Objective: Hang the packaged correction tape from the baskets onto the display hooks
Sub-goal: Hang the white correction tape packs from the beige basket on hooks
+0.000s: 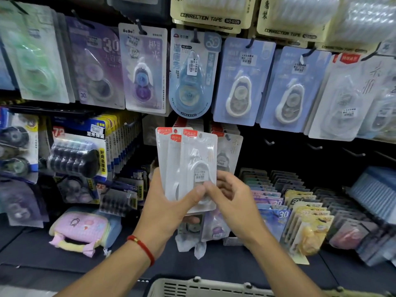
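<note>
The left hand (171, 202) gripped a fanned stack of packs (186, 166), thumb across the front; right hand (231, 196) fingers pinched the front pack's lower edge above the basket (205, 287).

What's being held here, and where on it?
A fanned stack of packs, gripped at its lower end: left hand with thumb across the front, right hand pinching the front pack.

My single head-worn camera looked forward and slightly down, close to the dark hook-lined display wall (300, 151), above a beige slotted plastic basket (205, 288).
</note>
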`<state>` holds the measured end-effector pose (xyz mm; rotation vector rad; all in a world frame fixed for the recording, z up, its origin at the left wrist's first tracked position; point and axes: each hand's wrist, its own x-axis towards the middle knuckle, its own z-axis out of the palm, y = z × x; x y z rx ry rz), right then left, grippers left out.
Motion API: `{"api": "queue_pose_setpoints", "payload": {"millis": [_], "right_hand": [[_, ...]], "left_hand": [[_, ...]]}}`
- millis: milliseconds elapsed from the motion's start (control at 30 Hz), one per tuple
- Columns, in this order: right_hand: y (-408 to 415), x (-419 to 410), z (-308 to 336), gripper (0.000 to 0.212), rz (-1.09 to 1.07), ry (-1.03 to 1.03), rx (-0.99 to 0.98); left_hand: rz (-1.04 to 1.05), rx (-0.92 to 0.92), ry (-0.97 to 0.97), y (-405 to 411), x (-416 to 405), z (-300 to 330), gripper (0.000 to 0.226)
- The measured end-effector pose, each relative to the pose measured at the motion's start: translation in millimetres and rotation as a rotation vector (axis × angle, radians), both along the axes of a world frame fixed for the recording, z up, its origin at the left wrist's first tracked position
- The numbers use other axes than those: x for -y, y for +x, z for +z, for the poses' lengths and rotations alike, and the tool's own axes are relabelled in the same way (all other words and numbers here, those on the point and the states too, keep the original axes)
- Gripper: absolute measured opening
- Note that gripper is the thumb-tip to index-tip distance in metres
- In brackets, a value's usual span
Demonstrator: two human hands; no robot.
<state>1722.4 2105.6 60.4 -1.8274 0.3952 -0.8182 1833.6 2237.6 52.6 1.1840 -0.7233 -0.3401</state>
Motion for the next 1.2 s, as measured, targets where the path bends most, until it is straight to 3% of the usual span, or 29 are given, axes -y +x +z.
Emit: {"api": "queue_pose_setpoints", "payload": {"millis": [167, 333, 500, 633, 767, 867, 1033, 1200], "right_hand": [[-1.4, 1.8, -2.2, 0.034, -0.062, 0.066, 0.087], [-4.8, 13.7, -5.8, 0.033, -0.301, 0.070, 0.130], [-4.1, 20.8, -12.9, 0.027, -0.339, 0.111, 0.142], [-2.1, 20.9, -12.5, 0.033, -0.362, 0.112, 0.186], [-0.9, 22.6, -12.5, 0.037, -0.435, 0.085, 0.037], [-3.9, 24.4, -14.3, 0.054, -0.490, -0.104, -0.199], [-1.1, 11.4, -8.0, 0.013, -0.184, -0.110, -0.094], [3.7, 1.7, -10.2, 0.012, -0.057, -0.083, -0.041]], "left_hand": [[-0.051, -0.067, -0.027, 2.5, -0.4, -0.5, 0.067], [0.050, -0.080, -0.038, 13.3, -2.8, -4.4, 0.045], [0.084, -0.057, -0.024, 16.0, -3.0, -6.7, 0.045], [0.078, -0.035, -0.022, 15.1, -3.2, -6.8, 0.042], [0.080, -0.010, -0.016, 12.3, -4.2, -4.8, 0.041], [0.046, -0.014, -0.003, 10.0, -3.6, -3.8, 0.044], [-0.063, -0.071, 0.011, 2.2, -0.6, -3.8, 0.056], [-0.090, -0.025, 0.042, -1.9, 2.1, -4.5, 0.062]]}}
